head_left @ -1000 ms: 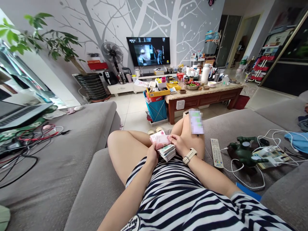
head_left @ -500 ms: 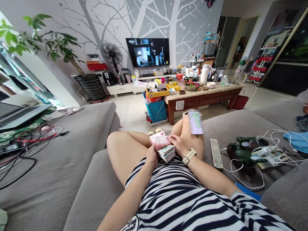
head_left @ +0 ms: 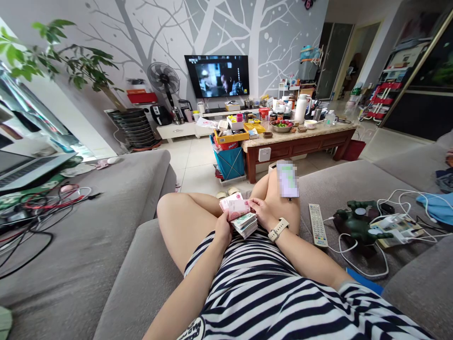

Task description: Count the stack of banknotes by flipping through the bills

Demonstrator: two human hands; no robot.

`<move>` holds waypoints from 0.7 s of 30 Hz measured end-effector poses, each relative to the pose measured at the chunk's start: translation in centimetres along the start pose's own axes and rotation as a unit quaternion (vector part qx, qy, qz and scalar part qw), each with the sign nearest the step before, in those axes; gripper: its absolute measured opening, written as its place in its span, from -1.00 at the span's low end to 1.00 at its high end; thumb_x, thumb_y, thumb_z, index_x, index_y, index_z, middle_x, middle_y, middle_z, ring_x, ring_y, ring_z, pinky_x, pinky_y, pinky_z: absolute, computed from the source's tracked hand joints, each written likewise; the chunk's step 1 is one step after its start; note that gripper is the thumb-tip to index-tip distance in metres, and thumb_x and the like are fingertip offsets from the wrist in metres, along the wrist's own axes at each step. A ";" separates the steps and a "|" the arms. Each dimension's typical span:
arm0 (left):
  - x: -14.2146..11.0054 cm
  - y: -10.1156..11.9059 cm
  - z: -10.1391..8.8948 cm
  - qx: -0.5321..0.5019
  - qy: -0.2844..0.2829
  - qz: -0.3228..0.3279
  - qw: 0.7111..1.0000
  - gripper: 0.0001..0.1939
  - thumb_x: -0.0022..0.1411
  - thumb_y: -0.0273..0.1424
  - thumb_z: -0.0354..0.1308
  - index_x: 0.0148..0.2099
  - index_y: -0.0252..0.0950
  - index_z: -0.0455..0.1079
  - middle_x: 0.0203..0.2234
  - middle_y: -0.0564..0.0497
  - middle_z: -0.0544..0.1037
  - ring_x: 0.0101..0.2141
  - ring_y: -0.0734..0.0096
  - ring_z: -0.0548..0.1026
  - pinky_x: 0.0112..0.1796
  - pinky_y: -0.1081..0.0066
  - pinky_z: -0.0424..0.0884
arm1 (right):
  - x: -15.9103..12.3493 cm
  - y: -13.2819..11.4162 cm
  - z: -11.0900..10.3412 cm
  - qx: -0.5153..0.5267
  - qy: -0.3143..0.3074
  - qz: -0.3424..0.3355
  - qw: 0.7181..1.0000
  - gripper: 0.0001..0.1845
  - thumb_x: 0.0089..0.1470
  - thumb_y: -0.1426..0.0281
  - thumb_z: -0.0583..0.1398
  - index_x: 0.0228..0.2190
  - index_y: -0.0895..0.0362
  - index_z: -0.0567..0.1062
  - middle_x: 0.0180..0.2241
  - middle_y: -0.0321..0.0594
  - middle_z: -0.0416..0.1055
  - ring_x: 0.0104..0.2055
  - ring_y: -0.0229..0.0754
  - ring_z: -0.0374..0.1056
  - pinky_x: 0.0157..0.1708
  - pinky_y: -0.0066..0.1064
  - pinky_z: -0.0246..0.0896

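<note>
Over my lap, my left hand point(head_left: 223, 227) is closed around the left side of a folded stack of banknotes point(head_left: 246, 225). Pink banknotes point(head_left: 238, 208) fan out at the top, and greenish ones show in the thick part below. At the upper right edge of the pink notes, the fingers of my right hand point(head_left: 262, 212) pinch a note; a pale watch point(head_left: 278, 230) is on that wrist. A phone point(head_left: 287, 179) with a blurred screen rests on my right leg, beyond the right hand. Parts of the stack are hidden by my left fingers.
Right of me on the grey sofa point(head_left: 332, 184) lie a remote control point(head_left: 318, 225), a dark green figure point(head_left: 361, 222) and white cables. A laptop point(head_left: 31, 172) and tangled cables point(head_left: 46, 212) lie at the left. Ahead stands a laden coffee table point(head_left: 300, 144).
Both hands stay almost in place on the banknotes, with only a slight shift of the notes. The television picture has changed.
</note>
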State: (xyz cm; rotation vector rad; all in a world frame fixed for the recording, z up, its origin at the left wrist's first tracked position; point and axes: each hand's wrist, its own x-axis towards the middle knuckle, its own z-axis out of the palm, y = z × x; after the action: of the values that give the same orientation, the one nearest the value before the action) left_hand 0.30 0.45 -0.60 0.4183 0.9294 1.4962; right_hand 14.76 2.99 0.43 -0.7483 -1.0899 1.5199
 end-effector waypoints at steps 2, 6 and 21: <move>0.1 -0.1 -0.1 0.000 -0.001 0.003 1.000 -0.73 0.19 -0.42 0.04 -0.17 -0.46 0.49 -0.35 -0.19 0.60 -0.17 0.13 0.55 -0.11 0.21 0.47 | 0.1 0.1 -0.1 -0.003 0.000 -0.003 1.000 -0.65 -0.11 0.11 0.28 -0.49 0.15 0.42 -0.60 -0.37 0.23 -0.58 -0.34 0.05 -0.55 -0.44 -0.11; 0.0 0.0 0.0 0.004 -0.009 -0.002 1.000 -0.72 0.16 -0.42 0.06 -0.15 -0.47 0.49 -0.34 -0.20 0.60 -0.17 0.10 0.55 -0.12 0.19 0.47 | 0.0 0.1 0.0 -0.011 -0.004 -0.007 1.000 -0.65 -0.08 0.10 0.26 -0.50 0.14 0.41 -0.63 -0.37 0.23 -0.59 -0.33 0.06 -0.55 -0.44 -0.09; -0.8 0.4 -0.1 0.064 -0.043 0.026 0.997 -0.72 -0.10 -0.40 0.31 -0.30 -0.47 0.51 -0.39 -0.16 0.59 -0.33 0.18 0.55 -0.20 0.27 0.44 | 0.3 -0.7 0.0 -0.113 0.030 -0.029 0.993 -0.66 -0.14 0.14 0.28 -0.52 0.14 0.36 -0.55 -0.31 0.30 -0.46 -0.25 0.18 -0.40 -0.40 0.09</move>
State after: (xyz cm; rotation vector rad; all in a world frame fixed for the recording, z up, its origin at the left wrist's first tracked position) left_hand 0.16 -0.33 -0.14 0.6006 0.9543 1.4592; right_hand 14.94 3.25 1.11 -0.9032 -1.2407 1.3293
